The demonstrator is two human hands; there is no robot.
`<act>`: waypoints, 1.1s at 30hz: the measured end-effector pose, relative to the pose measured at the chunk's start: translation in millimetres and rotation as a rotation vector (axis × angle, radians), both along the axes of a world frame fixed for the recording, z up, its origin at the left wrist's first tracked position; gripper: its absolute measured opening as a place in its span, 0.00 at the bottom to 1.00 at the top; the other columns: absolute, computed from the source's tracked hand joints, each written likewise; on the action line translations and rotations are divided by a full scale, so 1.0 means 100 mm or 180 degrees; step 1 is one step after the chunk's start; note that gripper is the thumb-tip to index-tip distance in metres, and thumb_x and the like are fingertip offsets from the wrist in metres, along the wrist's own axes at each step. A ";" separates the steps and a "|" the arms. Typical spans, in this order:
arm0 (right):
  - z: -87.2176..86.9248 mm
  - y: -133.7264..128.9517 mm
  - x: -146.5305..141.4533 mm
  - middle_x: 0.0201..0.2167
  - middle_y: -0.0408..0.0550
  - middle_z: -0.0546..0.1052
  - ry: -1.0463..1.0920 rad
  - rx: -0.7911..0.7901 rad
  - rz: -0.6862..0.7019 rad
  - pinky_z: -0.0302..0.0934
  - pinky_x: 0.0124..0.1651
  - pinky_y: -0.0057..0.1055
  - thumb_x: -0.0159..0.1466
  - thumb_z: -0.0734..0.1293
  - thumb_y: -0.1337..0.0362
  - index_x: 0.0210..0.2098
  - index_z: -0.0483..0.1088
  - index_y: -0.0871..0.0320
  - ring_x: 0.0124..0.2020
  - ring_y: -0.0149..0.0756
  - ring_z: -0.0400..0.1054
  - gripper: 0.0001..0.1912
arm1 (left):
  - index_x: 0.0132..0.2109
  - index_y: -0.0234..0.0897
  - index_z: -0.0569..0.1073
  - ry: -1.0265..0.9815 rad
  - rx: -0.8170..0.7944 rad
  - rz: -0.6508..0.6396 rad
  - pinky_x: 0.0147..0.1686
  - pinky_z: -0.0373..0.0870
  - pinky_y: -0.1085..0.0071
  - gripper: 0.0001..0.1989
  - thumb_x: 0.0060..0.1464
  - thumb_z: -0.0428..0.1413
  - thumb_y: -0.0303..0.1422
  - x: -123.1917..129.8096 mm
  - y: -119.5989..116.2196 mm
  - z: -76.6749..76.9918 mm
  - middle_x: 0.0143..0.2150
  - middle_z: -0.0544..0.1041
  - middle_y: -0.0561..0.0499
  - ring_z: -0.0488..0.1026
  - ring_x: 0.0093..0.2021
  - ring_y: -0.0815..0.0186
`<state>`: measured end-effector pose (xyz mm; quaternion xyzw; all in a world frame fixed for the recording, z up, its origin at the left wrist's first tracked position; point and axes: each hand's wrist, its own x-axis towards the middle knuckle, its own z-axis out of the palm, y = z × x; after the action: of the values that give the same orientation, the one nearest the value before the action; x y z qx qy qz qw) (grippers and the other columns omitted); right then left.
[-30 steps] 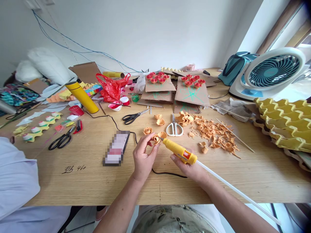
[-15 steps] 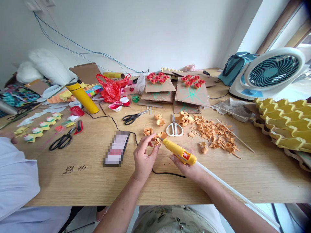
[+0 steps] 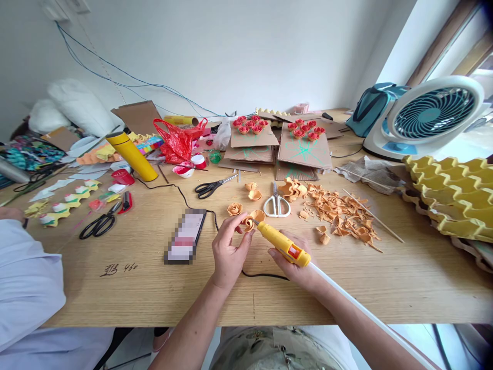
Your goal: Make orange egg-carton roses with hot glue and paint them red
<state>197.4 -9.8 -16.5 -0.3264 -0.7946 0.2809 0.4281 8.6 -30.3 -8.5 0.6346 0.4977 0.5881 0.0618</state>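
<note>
Between its thumb and fingers, my left hand (image 3: pixel 230 252) pinches a small orange rosette (image 3: pixel 248 223). My right hand (image 3: pixel 295 262) is wrapped round a yellow glue gun (image 3: pixel 283 243), whose tip is at the rosette and which has a long white stick out of its back. Just behind the held rosette lies an orange cup piece (image 3: pixel 258 215). A finished-looking orange rosette (image 3: pixel 234 208) rests to the left, and two orange pieces (image 3: pixel 254 195) sit farther back. White-handled scissors (image 3: pixel 277 205) lie beyond the gun.
Orange scraps (image 3: pixel 342 213) and a thin stick (image 3: pixel 373 216) lie to the right, near yellow egg trays (image 3: pixel 454 195) and a fan (image 3: pixel 431 115). A phone (image 3: pixel 185 236) and black scissors (image 3: pixel 210 189) lie left. Red flowers stand on cardboard (image 3: pixel 304 149). A person's sleeve (image 3: pixel 29 277) is far left.
The glue gun and my right hand have shifted very slightly; the gun's tip remains at the rosette. At the far left, the other person's arm has moved a little.
</note>
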 end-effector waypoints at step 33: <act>0.01 -0.01 0.01 0.24 0.40 0.63 -0.0007 0.0112 -0.0011 0.52 0.29 0.31 0.67 0.65 0.63 0.27 0.56 0.53 0.25 0.31 0.60 0.15 | 0.62 0.41 0.74 -0.0318 -0.0131 -0.0144 0.53 0.77 0.64 0.19 0.65 0.59 0.33 -0.01 0.00 -0.05 0.57 0.79 0.41 0.78 0.54 0.59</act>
<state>198.1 -10.7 -15.6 -0.3205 -0.7993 0.2658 0.4333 7.2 -30.2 -13.2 0.6141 0.4915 0.6071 0.1129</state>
